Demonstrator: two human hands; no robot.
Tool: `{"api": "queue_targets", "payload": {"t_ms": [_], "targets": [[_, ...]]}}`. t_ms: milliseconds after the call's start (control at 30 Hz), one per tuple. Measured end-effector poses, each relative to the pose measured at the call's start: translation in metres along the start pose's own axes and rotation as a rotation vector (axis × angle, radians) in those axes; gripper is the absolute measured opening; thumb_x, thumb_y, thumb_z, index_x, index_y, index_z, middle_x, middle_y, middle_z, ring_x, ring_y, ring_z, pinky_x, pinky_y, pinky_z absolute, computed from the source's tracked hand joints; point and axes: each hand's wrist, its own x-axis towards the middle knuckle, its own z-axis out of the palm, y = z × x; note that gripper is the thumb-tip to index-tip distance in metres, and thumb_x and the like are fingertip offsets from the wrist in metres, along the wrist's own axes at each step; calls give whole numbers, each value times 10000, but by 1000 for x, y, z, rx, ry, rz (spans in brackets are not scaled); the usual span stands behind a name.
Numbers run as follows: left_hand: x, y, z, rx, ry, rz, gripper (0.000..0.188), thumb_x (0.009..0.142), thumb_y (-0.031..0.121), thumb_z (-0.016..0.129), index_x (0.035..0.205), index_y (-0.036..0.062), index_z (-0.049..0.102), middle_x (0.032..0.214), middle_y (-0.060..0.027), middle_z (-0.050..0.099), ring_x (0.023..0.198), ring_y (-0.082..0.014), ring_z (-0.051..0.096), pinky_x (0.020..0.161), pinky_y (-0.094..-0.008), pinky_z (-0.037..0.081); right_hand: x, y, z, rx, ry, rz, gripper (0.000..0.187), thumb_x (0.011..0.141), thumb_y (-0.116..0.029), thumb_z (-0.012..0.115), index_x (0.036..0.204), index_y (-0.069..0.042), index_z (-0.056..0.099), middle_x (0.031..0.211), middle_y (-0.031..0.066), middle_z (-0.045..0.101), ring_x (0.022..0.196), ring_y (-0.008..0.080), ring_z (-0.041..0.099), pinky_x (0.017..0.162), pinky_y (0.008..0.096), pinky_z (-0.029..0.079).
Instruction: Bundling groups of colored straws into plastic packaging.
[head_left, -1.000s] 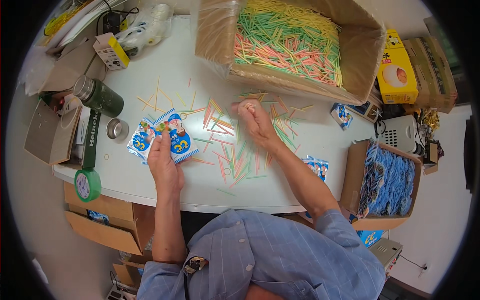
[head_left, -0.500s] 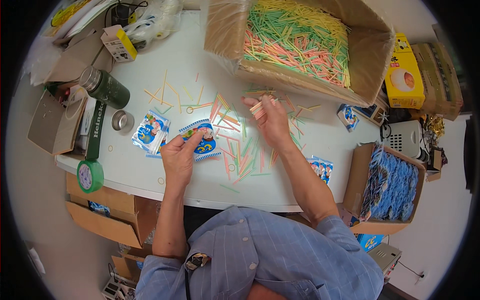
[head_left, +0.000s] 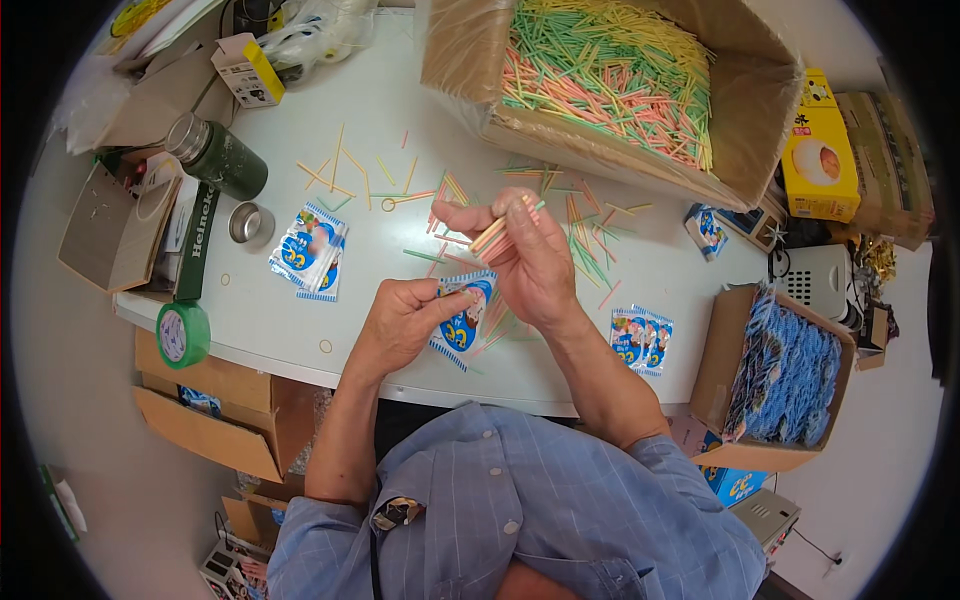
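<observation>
Left hand: (head_left: 405, 322) at centre frame, forearm rising from the lower edge, fingers pinched shut on the edge of a small blue-and-white packet (head_left: 463, 322) held just above the worktop (head_left: 390, 110).
Right hand: (head_left: 525, 262) just right of centre, tilted up and leftward, closed around a bundle of sticks (head_left: 497, 232) in pink, green and yellow, tips fanned toward the upper left.
Packet: between the two hands, touching the left fingers, lower end near the front edge of the worktop.
Loose sticks: (head_left: 585, 228) scattered across the middle of the white worktop, around and behind both hands.
Large carton: (head_left: 600, 85) upper centre to upper right, open brown cardboard, heaped with sticks of the same colours.
Packet pile: (head_left: 310, 250) left of centre, several blue-and-white sachets overlapping.
Other packets: (head_left: 640, 338) right of the right forearm, a small stack lying flat; a single packet (head_left: 706, 228) further up.
Blue-filled carton: (head_left: 785, 375) lower right, off the worktop's edge, packed with blue-and-white packets.
Yellow box: (head_left: 820, 160) upper right, rectangular, round picture on its face.
Green bottle: (head_left: 215, 155) upper left, dark, lying tilted, with a metal cap (head_left: 250, 222) beside it.
Tape roll: (head_left: 182, 333) green, at the worktop's left front corner.
</observation>
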Motion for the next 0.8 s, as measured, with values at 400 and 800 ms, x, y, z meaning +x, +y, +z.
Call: {"api": "queue_targets", "payload": {"t_ms": [400,800], "targets": [[0,-2,-3,19,-28,-51,179,937,111,699,1031,-29,759,804,-36,726,713,-51,625,650,-213,510,-15,10,-13,-77,-41,178,242,1083,-279,414,1064,-51,493,1177,256,671,1259,338,584,1080,468,448],[0,-18,4,-26,62,-15,180,951,103,675,1048,-31,745,845,-44,736,742,-59,647,660,-220,530,-19,15,-17,-68,127,275,245,1062,-252,479,1117,-16,516,1081,233,700,1122,320,662,965,428,535]]}}
